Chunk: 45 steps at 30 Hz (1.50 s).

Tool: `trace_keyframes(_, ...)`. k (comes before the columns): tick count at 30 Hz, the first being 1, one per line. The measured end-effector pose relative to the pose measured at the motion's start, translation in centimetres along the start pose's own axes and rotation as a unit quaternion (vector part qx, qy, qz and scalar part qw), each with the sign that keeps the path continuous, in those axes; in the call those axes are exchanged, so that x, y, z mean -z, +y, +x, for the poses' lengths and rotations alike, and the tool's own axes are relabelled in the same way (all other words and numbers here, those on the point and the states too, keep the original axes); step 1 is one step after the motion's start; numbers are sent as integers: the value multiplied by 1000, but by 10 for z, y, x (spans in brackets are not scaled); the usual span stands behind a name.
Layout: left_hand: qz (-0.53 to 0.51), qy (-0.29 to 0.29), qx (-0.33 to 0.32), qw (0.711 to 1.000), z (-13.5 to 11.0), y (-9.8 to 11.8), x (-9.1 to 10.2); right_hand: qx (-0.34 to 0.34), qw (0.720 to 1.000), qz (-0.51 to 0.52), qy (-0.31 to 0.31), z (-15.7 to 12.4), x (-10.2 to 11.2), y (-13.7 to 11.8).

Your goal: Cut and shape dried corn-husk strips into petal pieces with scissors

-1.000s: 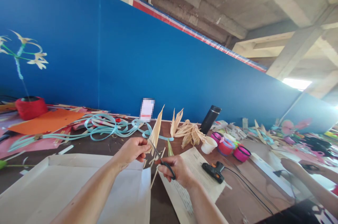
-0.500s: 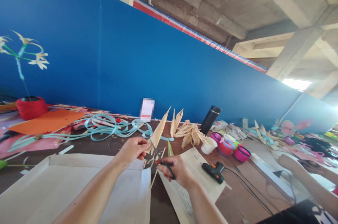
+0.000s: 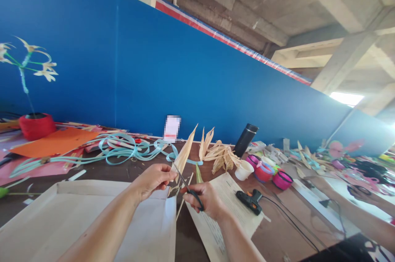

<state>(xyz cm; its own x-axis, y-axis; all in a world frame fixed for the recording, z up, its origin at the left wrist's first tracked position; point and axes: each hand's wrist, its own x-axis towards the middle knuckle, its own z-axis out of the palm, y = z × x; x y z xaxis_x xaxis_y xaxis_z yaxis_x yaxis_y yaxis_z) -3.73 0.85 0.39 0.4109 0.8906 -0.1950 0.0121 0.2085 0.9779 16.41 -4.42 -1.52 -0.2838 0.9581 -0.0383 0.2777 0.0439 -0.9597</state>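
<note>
A dried corn husk (image 3: 185, 150), pale tan and pointed at the top, stands upright in the pinch of my left hand (image 3: 157, 179). My right hand (image 3: 203, 199) grips black-handled scissors (image 3: 195, 197), whose blades reach up and left to the lower part of the husk, close to my left fingertips. Whether the blades are fully closed is hard to make out. Behind my hands lie more dried husks (image 3: 222, 155), heaped together, and a greenish husk piece (image 3: 199, 173). Small husk scraps lie below the blades.
A white box lid (image 3: 92, 212) lies at left, a printed sheet (image 3: 226, 188) and a black glue gun (image 3: 251, 202) at right. Blue ribbon (image 3: 129, 148), a white cup (image 3: 244, 170) and a black flask (image 3: 246, 139) stand behind. Another person's arm (image 3: 345, 204) reaches in.
My left hand and the husk have shifted slightly left and down. The scissors stay nearly in place. At the right, the other person's hand has moved further onto the table, to the left.
</note>
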Motion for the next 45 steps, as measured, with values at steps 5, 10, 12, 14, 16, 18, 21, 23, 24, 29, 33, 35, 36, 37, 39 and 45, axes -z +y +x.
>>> trace_keyframes(5, 11, -18, -9, 1000, 0, -1, 1, 2, 1000, -3, -11, -1, 1, 1)
trace_keyframes(10, 30, -29, -17, 999, 2, -5, 2, 5, 1000, -5, -18, -1, 0, 3)
trace_keyframes(12, 31, -30, -18, 999, 4, -6, 3, 2, 1000, -6, -14, -1, 0, 3)
trace_keyframes(14, 32, -31, -19, 999, 5, -7, 3, -2, 1000, -5, -12, -1, 0, 2)
trace_keyframes(16, 33, -32, -22, 999, 5, -7, 4, -3, 1000, -3, -12, -1, 0, 1)
trace_keyframes(18, 35, -34, -24, 999, 5, -7, 4, -2, 1000, -3, -12, -1, 0, -1)
trace_keyframes(21, 33, -37, -27, 998, 5, -7, 4, -4, 1000, -7, -14, -2, 0, -3)
trace_keyframes(23, 32, -38, -26, 998, 4, -7, 4, -6, 1000, -7, -16, -2, 0, -2)
trace_keyframes(24, 32, -39, -26, 998, 4, -7, 4, -6, 1000, -6, -16, -2, 0, -2)
trace_keyframes(29, 37, -38, -22, 998, 4, -7, 4, -2, 1000, -3, -19, -2, 1, -1)
trace_keyframes(33, 36, -42, -22, 998, 4, -7, 4, 1, 1000, -6, -20, -1, 1, 0)
trace_keyframes(35, 35, -44, -24, 998, 4, -6, 4, 3, 1000, -7, -19, -2, 1, 0)
trace_keyframes(36, 35, -45, -25, 998, 4, -6, 4, 3, 1000, -7, -20, -2, 1, -1)
trace_keyframes(37, 34, -45, -27, 998, 4, -6, 4, 3, 1000, -6, -20, -2, 1, -1)
trace_keyframes(39, 32, -45, -28, 998, 3, -6, 4, 2, 1000, -3, -18, -3, 0, -2)
trace_keyframes(45, 28, -48, -28, 998, 4, -7, 5, -16, 1000, 1, -25, -3, 1, -4)
